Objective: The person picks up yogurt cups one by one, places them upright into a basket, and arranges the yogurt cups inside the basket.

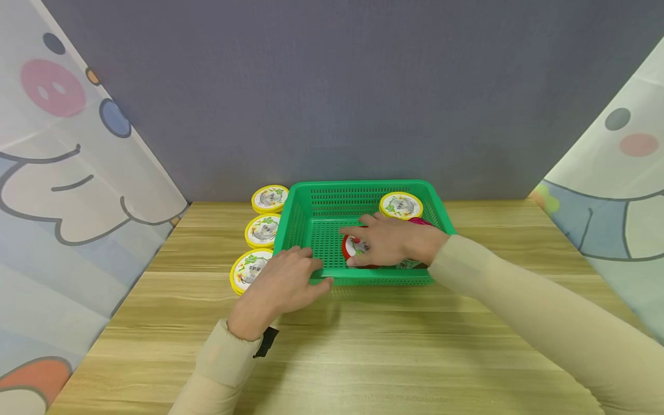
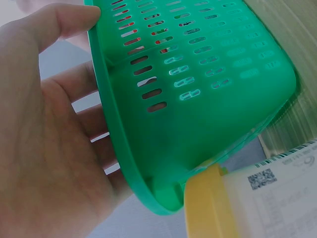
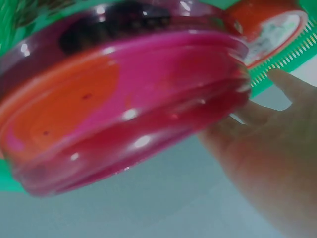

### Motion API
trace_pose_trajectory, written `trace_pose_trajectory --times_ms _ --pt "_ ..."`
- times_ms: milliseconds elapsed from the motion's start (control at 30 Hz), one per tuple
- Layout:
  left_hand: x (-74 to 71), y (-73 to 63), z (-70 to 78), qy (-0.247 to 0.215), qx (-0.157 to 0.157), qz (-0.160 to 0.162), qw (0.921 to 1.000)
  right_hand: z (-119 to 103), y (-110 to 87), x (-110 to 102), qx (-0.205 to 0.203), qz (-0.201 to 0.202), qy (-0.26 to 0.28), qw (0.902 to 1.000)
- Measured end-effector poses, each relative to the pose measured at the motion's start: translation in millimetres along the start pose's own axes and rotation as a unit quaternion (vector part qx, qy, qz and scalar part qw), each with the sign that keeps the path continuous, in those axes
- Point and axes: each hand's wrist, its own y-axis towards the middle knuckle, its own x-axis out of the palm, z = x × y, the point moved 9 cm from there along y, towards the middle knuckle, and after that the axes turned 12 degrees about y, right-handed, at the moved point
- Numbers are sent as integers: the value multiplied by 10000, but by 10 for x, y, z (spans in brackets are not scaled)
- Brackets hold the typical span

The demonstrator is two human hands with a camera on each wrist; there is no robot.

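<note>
In the head view a green plastic basket [image 1: 332, 272] stands on the wooden table. My left hand [image 1: 284, 279] holds its front left corner; in the left wrist view the thumb and the other fingers lie on opposite sides of the basket rim [image 2: 110, 116]. My right hand [image 1: 391, 237] reaches into the basket with spread fingers over a red-rimmed round tub [image 1: 354, 246], partly covering it. Close to the right wrist camera is a blurred pink and orange round tub [image 3: 143, 84], with the red tub [image 3: 277, 37] beyond it. Whether the fingertips touch the red tub is unclear.
A yellow-rimmed tub [image 1: 402, 204] sits in the basket's back right corner. Left of the basket, yellow-rimmed tubs stand in a row: far [image 1: 270, 199], middle [image 1: 261, 230] and near [image 1: 249, 270]. A grey panel [image 1: 358, 98] rises behind the table.
</note>
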Motion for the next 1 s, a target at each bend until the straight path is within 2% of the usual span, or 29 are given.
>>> trace_pose_trajectory --times_ms 133,333,567,1000 --pt "-2 6 3 20 6 -23 10000 27 -87 -74 115 240 306 9992" --pt "2 8 4 38 14 -34 10000 54 -235 -144 74 567 355 9977" --pt "11 5 0 32 12 -31 10000 102 -380 -163 37 840 760 9935" --pt "12 3 -2 -33 -15 -87 10000 270 -645 -138 16 1414 584 9882"
